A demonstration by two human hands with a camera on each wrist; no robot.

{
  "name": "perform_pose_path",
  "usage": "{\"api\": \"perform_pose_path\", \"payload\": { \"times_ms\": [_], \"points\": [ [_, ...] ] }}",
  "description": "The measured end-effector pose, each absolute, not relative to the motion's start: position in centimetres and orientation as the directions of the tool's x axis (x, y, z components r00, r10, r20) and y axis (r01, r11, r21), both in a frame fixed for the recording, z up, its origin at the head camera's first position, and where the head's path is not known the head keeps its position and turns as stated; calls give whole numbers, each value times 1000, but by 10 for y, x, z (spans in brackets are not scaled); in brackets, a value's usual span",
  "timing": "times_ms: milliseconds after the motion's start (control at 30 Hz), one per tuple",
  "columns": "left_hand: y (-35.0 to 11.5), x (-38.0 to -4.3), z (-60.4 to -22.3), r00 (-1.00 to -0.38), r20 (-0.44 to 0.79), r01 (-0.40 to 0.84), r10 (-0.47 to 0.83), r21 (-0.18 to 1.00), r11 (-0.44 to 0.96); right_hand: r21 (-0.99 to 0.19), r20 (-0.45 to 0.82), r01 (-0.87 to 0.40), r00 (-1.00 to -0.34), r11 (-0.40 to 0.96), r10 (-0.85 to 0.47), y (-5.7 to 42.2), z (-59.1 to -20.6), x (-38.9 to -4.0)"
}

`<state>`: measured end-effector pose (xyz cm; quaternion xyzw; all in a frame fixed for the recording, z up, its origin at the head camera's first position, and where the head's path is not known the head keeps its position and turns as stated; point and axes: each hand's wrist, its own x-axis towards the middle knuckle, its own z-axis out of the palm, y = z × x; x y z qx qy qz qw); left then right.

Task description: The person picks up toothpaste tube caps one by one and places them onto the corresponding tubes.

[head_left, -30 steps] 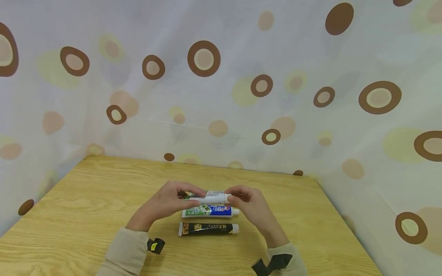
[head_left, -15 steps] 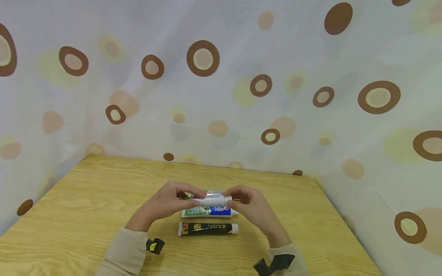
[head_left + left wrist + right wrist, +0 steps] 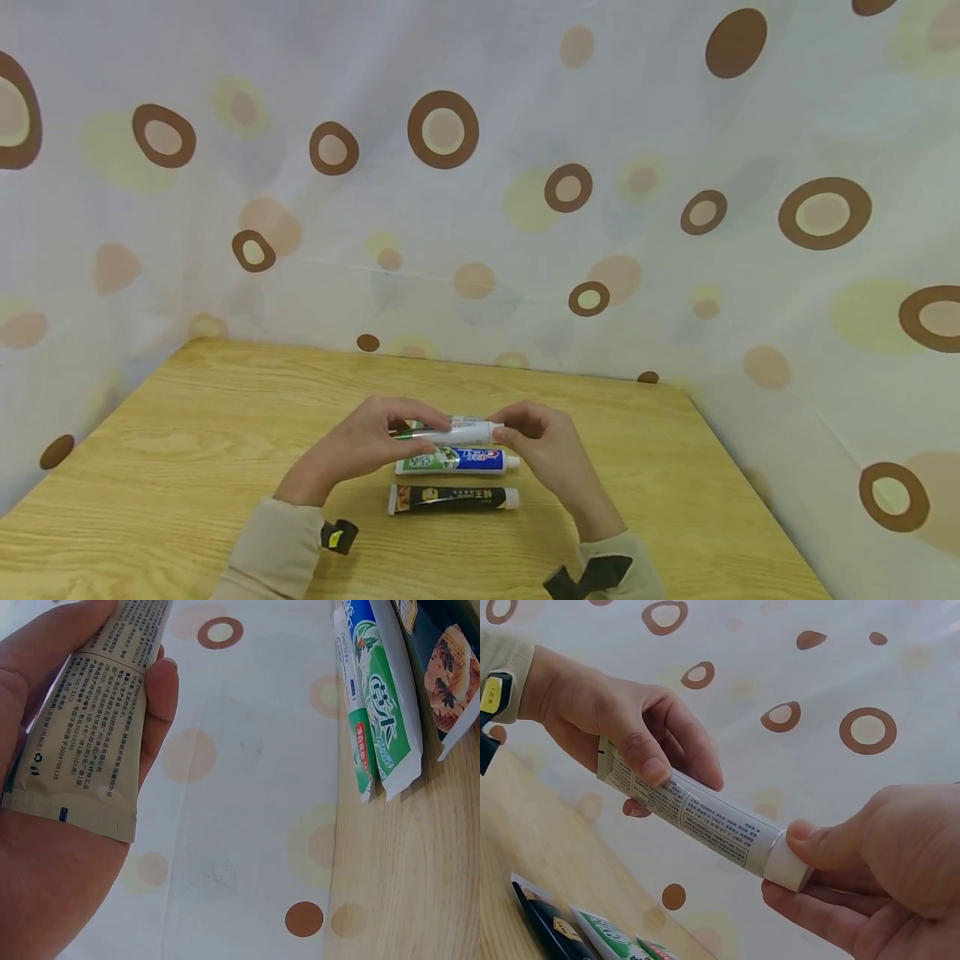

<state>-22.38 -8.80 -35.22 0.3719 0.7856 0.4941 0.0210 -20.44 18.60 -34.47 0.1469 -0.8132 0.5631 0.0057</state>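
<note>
Both hands hold a toothpaste tube [image 3: 712, 825] above the table, its fine-print back showing in the right wrist view. My left hand [image 3: 360, 443] grips the body near the flat crimped end [image 3: 71, 814], thumb on one side and fingers on the other. At the other end, my right hand [image 3: 553, 454] pinches the white cap [image 3: 786, 862] between thumb and fingers. Beneath lies a green and blue toothpaste tube [image 3: 453, 460], and nearer the person a black tube [image 3: 452, 498] with a white cap. Another green-and-white tube [image 3: 361, 750] lies behind them, mostly hidden by the held one in the head view.
The tubes lie side by side on a wood-grain table [image 3: 247, 400], caps to the right. A white sheet [image 3: 480, 225] with brown and yellow spots rises behind the table and along its sides. Black straps with small devices [image 3: 341, 536] sit on both sleeves.
The held tube dipped slightly toward the person, then rose again and now tilts a little, cap end higher. Both hands keep their hold. The tubes on the table have not moved.
</note>
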Motion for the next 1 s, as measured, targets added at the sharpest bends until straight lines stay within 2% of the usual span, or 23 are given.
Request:
{"api": "perform_pose_path", "payload": {
  "times_ms": [367,767,1000],
  "points": [
    [-92,-220,-353,-743,279,481,608,854,196,-932,174,-240,-953,271,-247,192,-344,-202],
    [-96,-217,-343,-740,235,466,630,854,229,-931,161,-248,-936,266,-312,201,-339,-199],
    [-102,-214,-346,-721,252,505,646,829,240,-926,146,-246,-933,287,-329,208,-340,-195]
  ]
}}
